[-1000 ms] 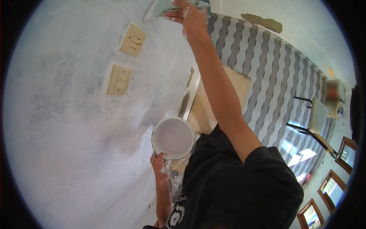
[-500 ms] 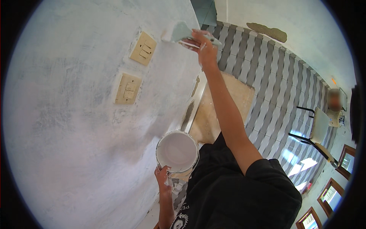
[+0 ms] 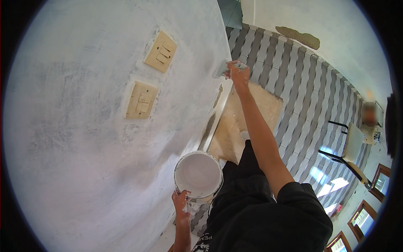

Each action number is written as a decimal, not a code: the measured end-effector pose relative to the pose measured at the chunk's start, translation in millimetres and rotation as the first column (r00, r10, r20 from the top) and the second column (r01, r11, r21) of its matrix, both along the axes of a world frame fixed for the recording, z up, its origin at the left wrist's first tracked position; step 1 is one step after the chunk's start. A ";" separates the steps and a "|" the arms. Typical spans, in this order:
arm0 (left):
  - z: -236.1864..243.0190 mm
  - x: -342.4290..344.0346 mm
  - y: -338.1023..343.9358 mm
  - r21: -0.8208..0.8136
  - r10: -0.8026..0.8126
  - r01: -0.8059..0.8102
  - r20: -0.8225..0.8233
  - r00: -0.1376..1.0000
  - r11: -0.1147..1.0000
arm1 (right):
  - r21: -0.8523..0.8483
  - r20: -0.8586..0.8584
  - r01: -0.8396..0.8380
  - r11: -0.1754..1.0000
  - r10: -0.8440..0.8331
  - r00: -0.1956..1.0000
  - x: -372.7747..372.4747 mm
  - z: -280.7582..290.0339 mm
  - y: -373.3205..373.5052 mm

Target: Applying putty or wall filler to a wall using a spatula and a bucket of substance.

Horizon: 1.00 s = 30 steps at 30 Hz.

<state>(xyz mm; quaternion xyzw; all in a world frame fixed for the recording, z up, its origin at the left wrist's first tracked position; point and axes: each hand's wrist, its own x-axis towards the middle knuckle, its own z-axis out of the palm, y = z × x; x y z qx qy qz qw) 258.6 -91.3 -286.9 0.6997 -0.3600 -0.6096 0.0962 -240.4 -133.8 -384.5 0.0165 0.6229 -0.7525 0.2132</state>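
My right hand is closed around a wide, pale grey-green paintbrush. The brush's head lies against the whitish wall, low down near its far edge. White smears mark the fingers. Closer to me, my left hand grips a round white bucket by its near rim, with white smears on the hand too. Pale, whitish paint shows inside the bucket, which hangs upright beside the wall. Two cream switch plates, an upper one and a lower one, sit on the wall left of the brush.
A tan board lies on the grey-and-white patterned floor at the wall's foot. A chair stands at the right, with a blurred person behind it. The far wall has a bare, peeled patch.
My right hand has brought the paintbrush down and to the right along the wall, toward its edge. The bucket in my left hand sits slightly lower in the picture.
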 end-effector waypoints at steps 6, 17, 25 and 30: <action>6.7 -0.4 4.2 -0.001 -0.016 0.016 0.015 1.000 1.000 | 0.050 -0.078 0.073 0.996 -0.069 0.995 4.3 32.4 -44.1; -3.0 43.2 -2.8 -0.061 0.011 -0.016 -0.082 0.997 0.998 | -0.071 -0.088 0.039 0.997 -0.045 0.995 6.5 147.8 -48.3; 5.7 42.7 -12.2 -0.109 0.039 -0.050 -0.102 0.994 0.993 | -0.353 -0.184 -0.021 0.936 -0.047 0.982 -2.5 202.4 -46.9; 20.6 31.5 -17.6 -0.109 -0.004 -0.005 -0.084 0.996 0.994 | -0.389 -0.122 -0.046 0.920 -0.002 0.993 -8.0 242.5 -51.1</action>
